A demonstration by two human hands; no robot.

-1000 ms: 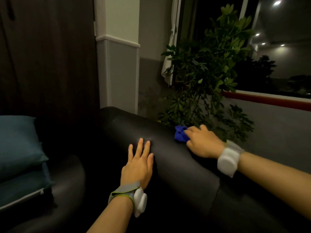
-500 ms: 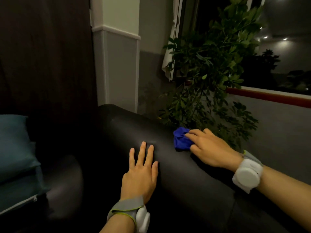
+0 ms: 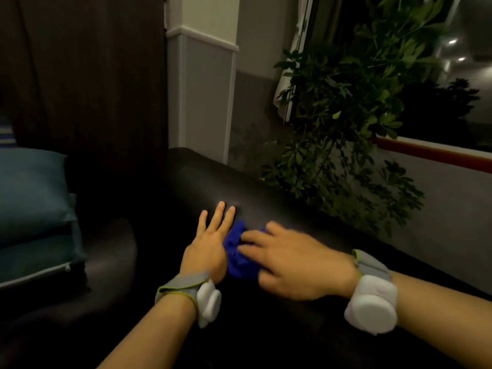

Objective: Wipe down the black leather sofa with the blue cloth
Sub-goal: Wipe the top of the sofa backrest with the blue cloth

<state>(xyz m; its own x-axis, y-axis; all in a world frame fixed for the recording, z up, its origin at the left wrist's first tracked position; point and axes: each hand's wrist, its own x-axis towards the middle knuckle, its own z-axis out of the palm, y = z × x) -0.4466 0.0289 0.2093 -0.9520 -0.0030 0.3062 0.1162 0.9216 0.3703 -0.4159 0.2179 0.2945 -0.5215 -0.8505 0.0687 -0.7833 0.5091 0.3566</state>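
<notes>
The black leather sofa's rounded top (image 3: 266, 198) runs from the upper middle toward the lower right. My left hand (image 3: 209, 245) lies flat on it with straight fingers. A bunched blue cloth (image 3: 235, 251) sits on the leather right beside that hand, touching its edge. My right hand (image 3: 295, 265) holds the cloth against the sofa, fingers curled over it and motion-blurred. Much of the cloth is hidden under the right hand.
Teal cushions (image 3: 32, 198) are stacked on the sofa seat at the left. A leafy potted plant (image 3: 346, 123) stands just behind the sofa back. A dark curtain (image 3: 87, 75), a grey wall column (image 3: 205, 97) and a window (image 3: 452, 75) lie beyond.
My right hand has dragged the blue cloth along the sofa top toward me and leftward, until it meets my left hand. The left hand has stayed flat in place.
</notes>
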